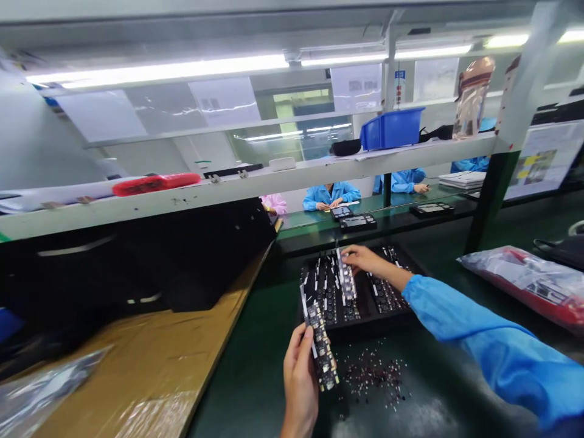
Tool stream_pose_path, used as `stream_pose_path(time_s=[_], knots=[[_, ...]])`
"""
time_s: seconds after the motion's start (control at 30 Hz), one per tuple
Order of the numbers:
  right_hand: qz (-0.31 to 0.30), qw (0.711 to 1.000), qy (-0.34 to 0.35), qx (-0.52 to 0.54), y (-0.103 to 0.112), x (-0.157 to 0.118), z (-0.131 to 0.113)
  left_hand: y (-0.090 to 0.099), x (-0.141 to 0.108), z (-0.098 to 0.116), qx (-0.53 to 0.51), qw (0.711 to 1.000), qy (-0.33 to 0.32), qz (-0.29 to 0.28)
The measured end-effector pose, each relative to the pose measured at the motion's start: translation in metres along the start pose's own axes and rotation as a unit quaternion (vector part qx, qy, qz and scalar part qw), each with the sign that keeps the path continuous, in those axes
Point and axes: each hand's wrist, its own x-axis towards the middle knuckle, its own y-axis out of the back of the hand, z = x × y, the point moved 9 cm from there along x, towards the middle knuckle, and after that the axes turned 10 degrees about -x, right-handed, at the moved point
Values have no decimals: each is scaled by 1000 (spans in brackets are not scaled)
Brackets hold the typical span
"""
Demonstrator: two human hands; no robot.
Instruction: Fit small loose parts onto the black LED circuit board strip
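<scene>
Your left hand (300, 380) grips one long black strip (320, 342) of little parts, just in front of the one black tray (365, 319). Your right hand (362, 260) pinches a second strip (345, 277) lying in that tray. More strips fill it, too blurred to count. Many tiny bits (371, 377) lie scattered on the green table (255, 365).

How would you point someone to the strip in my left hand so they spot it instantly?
Start at the green bench and find the black tray of strips in the middle. Just in front of it, the left hand holds one dark strip by its near end. It alone is lifted clear of the tray, above scattered small bits.
</scene>
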Motion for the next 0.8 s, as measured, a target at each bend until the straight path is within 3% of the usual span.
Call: stream_pose_path(time_s=[0.1,0.2,0.53,0.7,0.8], knots=[[-28,997,1,-77,-19,-6,19,3,2,2,-5,1000,-1,14],[-37,989,18,-144,-23,-11,28,3,3,2,-9,1000,3,15],[-42,940,111,-319,-12,-15,27,-1,2,0,26,1000,13,0],[-49,916,153,-369,-16,-14,26,0,4,0,36,999,13,-4],[-21,909,172,-378,-10,-15,15,0,4,0,32,999,15,-10]])
